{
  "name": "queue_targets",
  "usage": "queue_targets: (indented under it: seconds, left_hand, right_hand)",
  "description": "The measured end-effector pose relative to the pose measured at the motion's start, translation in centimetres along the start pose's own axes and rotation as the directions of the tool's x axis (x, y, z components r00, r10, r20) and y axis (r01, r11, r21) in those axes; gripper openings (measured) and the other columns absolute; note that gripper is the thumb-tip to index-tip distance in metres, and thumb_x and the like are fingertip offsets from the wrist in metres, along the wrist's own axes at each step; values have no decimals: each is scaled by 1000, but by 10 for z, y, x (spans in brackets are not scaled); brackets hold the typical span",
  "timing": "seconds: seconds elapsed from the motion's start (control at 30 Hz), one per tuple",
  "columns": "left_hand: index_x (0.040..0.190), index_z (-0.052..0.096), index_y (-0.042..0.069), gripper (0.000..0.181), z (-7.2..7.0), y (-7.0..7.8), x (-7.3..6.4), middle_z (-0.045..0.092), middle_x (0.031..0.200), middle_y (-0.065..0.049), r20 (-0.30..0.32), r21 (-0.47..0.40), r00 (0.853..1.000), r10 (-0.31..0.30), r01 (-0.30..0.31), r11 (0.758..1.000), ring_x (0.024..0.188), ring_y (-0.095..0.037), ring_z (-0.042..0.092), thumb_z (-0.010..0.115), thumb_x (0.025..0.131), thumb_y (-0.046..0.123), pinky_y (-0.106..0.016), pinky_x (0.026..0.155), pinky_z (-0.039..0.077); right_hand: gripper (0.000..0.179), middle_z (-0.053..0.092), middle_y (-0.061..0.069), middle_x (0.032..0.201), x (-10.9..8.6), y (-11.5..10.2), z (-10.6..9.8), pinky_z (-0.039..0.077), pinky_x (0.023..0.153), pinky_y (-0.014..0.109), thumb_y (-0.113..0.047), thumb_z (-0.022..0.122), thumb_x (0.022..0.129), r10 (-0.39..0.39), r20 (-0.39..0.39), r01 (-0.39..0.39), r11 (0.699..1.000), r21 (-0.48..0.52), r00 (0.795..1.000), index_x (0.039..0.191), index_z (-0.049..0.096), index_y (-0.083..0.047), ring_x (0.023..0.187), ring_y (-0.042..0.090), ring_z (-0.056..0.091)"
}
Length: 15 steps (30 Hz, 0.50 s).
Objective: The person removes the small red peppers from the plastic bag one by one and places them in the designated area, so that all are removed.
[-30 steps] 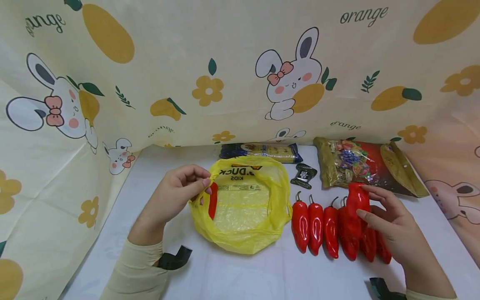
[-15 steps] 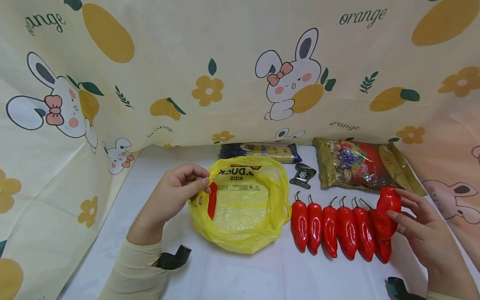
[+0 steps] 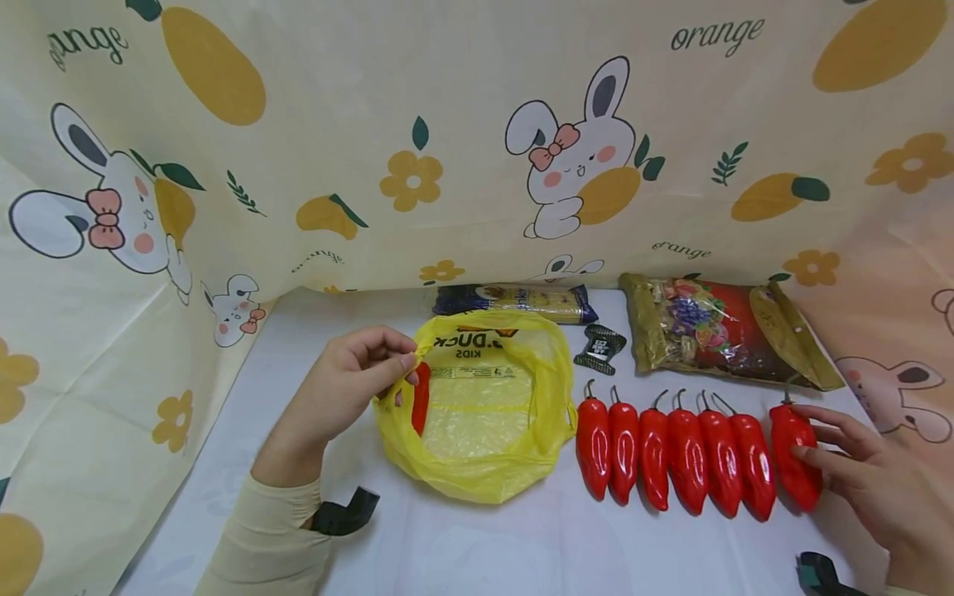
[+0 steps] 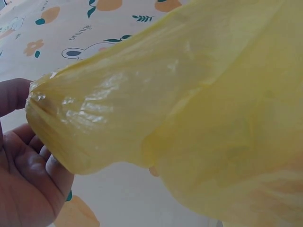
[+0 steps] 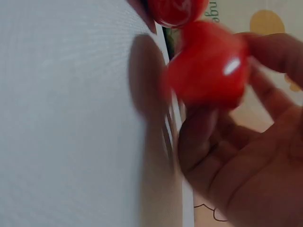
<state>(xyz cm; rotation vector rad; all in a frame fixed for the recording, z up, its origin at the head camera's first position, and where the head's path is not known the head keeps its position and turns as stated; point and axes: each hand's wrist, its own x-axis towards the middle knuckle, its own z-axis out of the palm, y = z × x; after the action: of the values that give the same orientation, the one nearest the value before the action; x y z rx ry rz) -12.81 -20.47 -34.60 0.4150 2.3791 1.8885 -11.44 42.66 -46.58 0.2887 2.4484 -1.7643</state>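
Observation:
In the head view my left hand (image 3: 363, 374) pinches the left rim of a yellow plastic bag (image 3: 477, 484), whose mouth gapes upward. The left wrist view shows the bag's film (image 4: 109, 113) stretched from the fingertips. Inside the bag's left side a red strip (image 3: 421, 399) is partly visible. My right hand (image 3: 864, 468) holds a red chili pepper (image 3: 793, 459) between thumb and fingers at the right end of a row of several red peppers (image 3: 687, 459). The right wrist view shows this pepper (image 5: 208, 66) blurred, just off the table.
Behind the bag lies a blue-and-yellow packet (image 3: 514, 303). A small black wrapped piece (image 3: 599, 348) sits right of the bag. A large gold-and-red bag (image 3: 730, 331) lies behind the peppers. Patterned cloth (image 3: 417, 99) rises along the table's back edge.
My right hand has carried the pepper rightward and down, from above the row to its right end, turning it stem-up. My left hand has kept its grip on the bag.

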Motion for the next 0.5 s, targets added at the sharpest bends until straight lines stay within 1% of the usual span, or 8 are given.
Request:
queue_targets:
  seconds: [0.03, 0.1, 0.13, 0.2, 0.23, 0.27, 0.33, 0.5]
  left_hand:
    - [115, 69, -7, 14, 0, 0, 0, 73, 94, -16, -1, 2, 1000, -1, 1, 1000, 74, -24, 61, 65, 107, 4, -27, 66, 56]
    - [115, 69, -7, 14, 0, 0, 0, 73, 94, -16, -3, 4, 1000, -4, 4, 1000, 75, -24, 62, 65, 107, 4, -27, 67, 56]
    - [115, 70, -6, 14, 0, 0, 0, 73, 94, -16, -4, 6, 1000, -4, 4, 1000, 76, -25, 62, 65, 107, 4, -27, 68, 56]
    - [115, 70, -6, 14, 0, 0, 0, 73, 94, -15, -4, 8, 1000, -4, 4, 1000, 77, -25, 62, 65, 107, 5, -27, 68, 56]
    - [115, 70, -6, 14, 0, 0, 0, 73, 94, -15, -4, 8, 1000, -3, 3, 1000, 77, -25, 62, 65, 107, 5, -27, 69, 56]
    - [115, 70, -6, 14, 1, 0, 0, 73, 94, -15, -4, 8, 1000, -1, 1, 1000, 76, -25, 62, 65, 107, 5, -27, 68, 56]
    - [114, 70, -7, 14, 1, 0, 0, 73, 93, -15, -5, 9, 1000, 2, -2, 1000, 75, -25, 61, 66, 107, 5, -27, 67, 56]
    - [113, 70, -6, 14, 0, 0, 0, 72, 92, -15, -12, 20, 1000, 1, -1, 1000, 74, -24, 60, 66, 107, 5, -28, 65, 55]
  right_hand:
    - [58, 50, -24, 117, 1, 0, -1, 62, 72, 28, -12, 67, 110, 20, 15, -19, 998, -55, 1000, 144, 56, -58, 90, -11, 57]
    - [58, 54, -10, 125, 3, 1, -3, 63, 74, 33, -15, 66, 110, 48, 51, -41, 990, -134, 998, 139, 53, -64, 91, -12, 55]
    - [58, 55, 2, 130, 3, 2, -3, 63, 76, 35, -16, 65, 111, 59, 71, -48, 988, -149, 996, 138, 52, -65, 92, -10, 55]
    - [58, 49, 26, 139, 4, 2, -3, 64, 77, 38, -15, 64, 111, 72, 100, -54, 984, -172, 992, 138, 51, -65, 96, -8, 54]
    - [57, 42, 35, 145, 5, 2, -2, 64, 78, 39, -16, 65, 111, 81, 109, -62, 983, -173, 991, 139, 51, -65, 97, -6, 53]
    - [57, 32, 43, 150, 5, 2, -2, 64, 79, 40, -16, 65, 111, 89, 117, -68, 982, -174, 989, 139, 51, -64, 99, -5, 53]
    - [57, 24, 46, 156, 5, 2, -1, 64, 80, 40, -16, 65, 111, 101, 124, -78, 981, -179, 987, 140, 51, -63, 102, -2, 52]
    - [57, 24, 47, 156, 5, 1, 0, 64, 80, 41, -16, 67, 110, 119, 122, -95, 978, -186, 985, 137, 50, -64, 106, 6, 54]
